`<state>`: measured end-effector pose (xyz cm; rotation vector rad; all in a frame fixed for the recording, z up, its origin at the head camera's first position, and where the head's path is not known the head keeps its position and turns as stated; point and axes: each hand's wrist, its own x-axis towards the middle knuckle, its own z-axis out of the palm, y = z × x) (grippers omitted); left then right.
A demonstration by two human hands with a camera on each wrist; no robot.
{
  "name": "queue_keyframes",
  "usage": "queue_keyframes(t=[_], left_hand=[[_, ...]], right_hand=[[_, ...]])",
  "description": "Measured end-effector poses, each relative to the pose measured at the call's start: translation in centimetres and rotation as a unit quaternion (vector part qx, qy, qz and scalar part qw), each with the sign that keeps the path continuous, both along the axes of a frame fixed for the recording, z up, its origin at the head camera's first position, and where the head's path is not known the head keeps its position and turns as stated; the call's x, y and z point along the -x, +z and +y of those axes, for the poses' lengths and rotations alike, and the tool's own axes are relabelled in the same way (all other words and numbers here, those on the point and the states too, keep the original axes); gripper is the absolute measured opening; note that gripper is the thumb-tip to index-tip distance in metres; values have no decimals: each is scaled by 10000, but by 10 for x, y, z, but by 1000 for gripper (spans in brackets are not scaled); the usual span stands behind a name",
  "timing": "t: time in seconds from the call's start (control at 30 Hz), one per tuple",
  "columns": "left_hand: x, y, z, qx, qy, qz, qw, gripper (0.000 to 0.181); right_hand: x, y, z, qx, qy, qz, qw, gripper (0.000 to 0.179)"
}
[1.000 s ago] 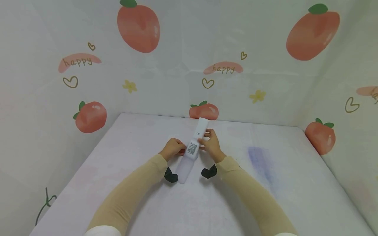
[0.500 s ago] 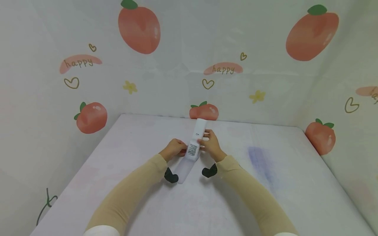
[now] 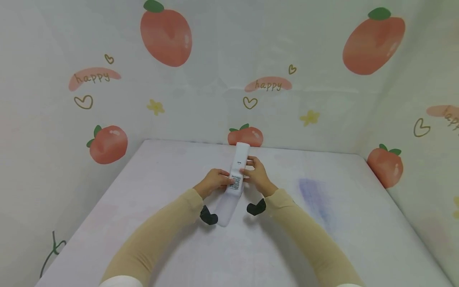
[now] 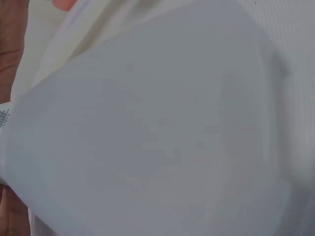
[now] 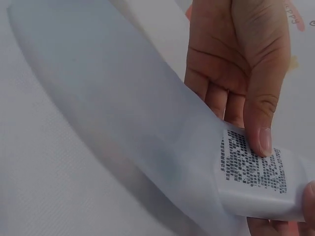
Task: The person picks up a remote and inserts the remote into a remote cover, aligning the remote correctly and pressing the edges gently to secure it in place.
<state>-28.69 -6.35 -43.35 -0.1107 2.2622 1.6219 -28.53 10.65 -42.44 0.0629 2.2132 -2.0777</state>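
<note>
A long white plastic device (image 3: 241, 157) has a small slot and a block of dark print, with a broad translucent flat part (image 3: 226, 211) at its near end. It is held slanted, far end toward the back wall. My left hand (image 3: 214, 180) grips it from the left, thumb pressed on the printed label (image 5: 256, 164). From the right, my right hand (image 3: 259, 175) holds it, thumb on the front and fingers behind its edge. The translucent flat part (image 4: 147, 123) fills most of the left wrist view, hiding most of the fingers there.
A white cloth covers the table (image 3: 165, 231), with a bluish smear (image 3: 315, 199) on the right. White fruit-printed sheets (image 3: 211, 52) hang behind and at the sides. A black curved piece sits at each wrist, the left piece (image 3: 208, 215) near the translucent part.
My left thumb has come over the device's edge onto its printed label. The device's far end has swung a little to the left. My right hand keeps its hold.
</note>
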Motion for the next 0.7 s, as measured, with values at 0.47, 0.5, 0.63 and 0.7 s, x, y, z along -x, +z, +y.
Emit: queue_keyframes(t=[0.47, 0.5, 0.63, 0.7], left_hand=[[-15, 8, 8, -774, 419, 668, 9939, 36], [-15, 9, 9, -840, 444, 746, 9927, 35], [-18, 12, 10, -1039, 541, 1045, 9876, 35], [-18, 12, 10, -1168, 600, 1143, 9847, 36]], right_hand=[[-8, 24, 13, -997, 80, 885, 9910, 58], [-9, 24, 14, -1076, 21, 884, 9903, 57], [-15, 17, 17, -902, -187, 488, 9946, 54], [-19, 12, 17, -637, -176, 163, 9977, 50]])
